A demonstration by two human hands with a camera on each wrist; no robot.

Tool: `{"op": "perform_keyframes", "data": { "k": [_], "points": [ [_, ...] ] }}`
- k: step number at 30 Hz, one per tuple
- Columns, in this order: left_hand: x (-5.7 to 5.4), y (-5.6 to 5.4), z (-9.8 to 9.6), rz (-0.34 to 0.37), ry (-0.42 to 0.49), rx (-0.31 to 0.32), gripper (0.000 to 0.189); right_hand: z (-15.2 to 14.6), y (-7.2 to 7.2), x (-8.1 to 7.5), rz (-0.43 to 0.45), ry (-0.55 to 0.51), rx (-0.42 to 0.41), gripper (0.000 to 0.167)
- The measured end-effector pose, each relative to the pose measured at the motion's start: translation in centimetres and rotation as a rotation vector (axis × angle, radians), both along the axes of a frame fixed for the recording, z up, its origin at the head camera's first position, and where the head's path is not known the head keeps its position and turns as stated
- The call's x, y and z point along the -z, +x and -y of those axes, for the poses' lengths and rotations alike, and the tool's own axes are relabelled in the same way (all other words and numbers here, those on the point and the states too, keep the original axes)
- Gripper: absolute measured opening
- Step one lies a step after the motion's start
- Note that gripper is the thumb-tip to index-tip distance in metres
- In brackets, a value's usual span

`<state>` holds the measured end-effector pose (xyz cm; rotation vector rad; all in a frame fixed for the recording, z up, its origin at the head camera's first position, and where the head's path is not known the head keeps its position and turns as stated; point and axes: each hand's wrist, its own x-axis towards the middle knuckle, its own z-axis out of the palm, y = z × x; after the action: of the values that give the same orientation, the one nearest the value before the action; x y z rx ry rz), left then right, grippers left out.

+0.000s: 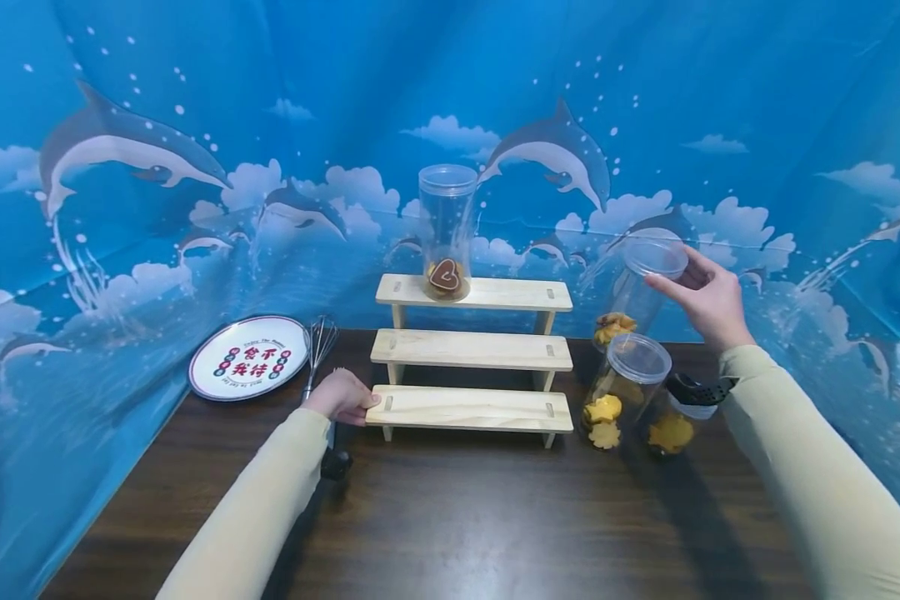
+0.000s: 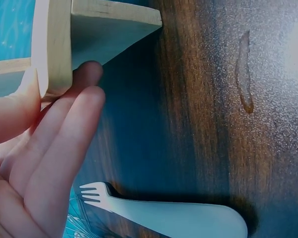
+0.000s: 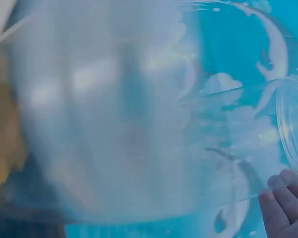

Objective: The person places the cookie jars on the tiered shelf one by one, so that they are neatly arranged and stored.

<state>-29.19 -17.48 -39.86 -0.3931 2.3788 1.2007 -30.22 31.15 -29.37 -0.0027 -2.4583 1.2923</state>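
My left hand (image 1: pixel 342 395) pinches the left end of the lowest board of a three-step wooden stand (image 1: pixel 468 408). Up close in the left wrist view, the thumb lies on one face of the board (image 2: pixel 58 44), fingers on the other. With my right hand (image 1: pixel 708 300) I grip the lidded top of a tall clear jar (image 1: pixel 633 287), which leans and has cookies (image 1: pixel 613 327) at its bottom. In the right wrist view, fingers (image 3: pixel 283 201) show by the lid (image 3: pixel 290 129). Another clear jar (image 1: pixel 447 225) stands on the top board with a heart-shaped cookie.
In front of the held jar stand a jar with flower-shaped cookies (image 1: pixel 630 383) and a short jar (image 1: pixel 671 429). A round plate with red characters (image 1: pixel 249 358) and a whisk (image 1: pixel 318 346) lie at left. A fork (image 2: pixel 174 215) is on the table near my left hand.
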Motion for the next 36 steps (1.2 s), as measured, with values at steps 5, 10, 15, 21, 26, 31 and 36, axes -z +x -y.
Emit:
{"op": "perform_keyframes", "data": {
  "k": [5,10,15,21,26,31,36],
  "points": [
    [0.1,0.0,0.0,0.000,-0.009,-0.005,0.030,0.2,0.3,-2.1,-0.091,-0.065,0.013,0.070],
    [0.4,-0.1,0.1,0.003,0.006,-0.007,0.030,0.8,0.5,-3.9,-0.127,-0.099,0.007,0.068],
    [0.5,-0.2,0.2,-0.002,-0.005,-0.004,0.029,2.2,0.2,-5.4,-0.152,-0.150,-0.019,0.066],
    [0.9,-0.5,0.2,-0.005,0.003,-0.004,0.030,4.9,-0.7,-6.7,-0.183,-0.211,-0.073,0.064],
    [0.8,0.0,0.5,-0.004,-0.003,-0.012,0.029,7.9,-2.0,-6.8,-0.199,-0.239,-0.132,0.068],
    [0.4,0.3,0.3,-0.014,0.002,-0.015,0.027,10.6,-2.9,-6.8,-0.190,-0.257,-0.196,0.070],
    [0.2,0.2,0.0,-0.010,0.010,-0.018,0.025,12.7,-3.7,-6.9,-0.171,-0.248,-0.218,0.077]
  ]
}}
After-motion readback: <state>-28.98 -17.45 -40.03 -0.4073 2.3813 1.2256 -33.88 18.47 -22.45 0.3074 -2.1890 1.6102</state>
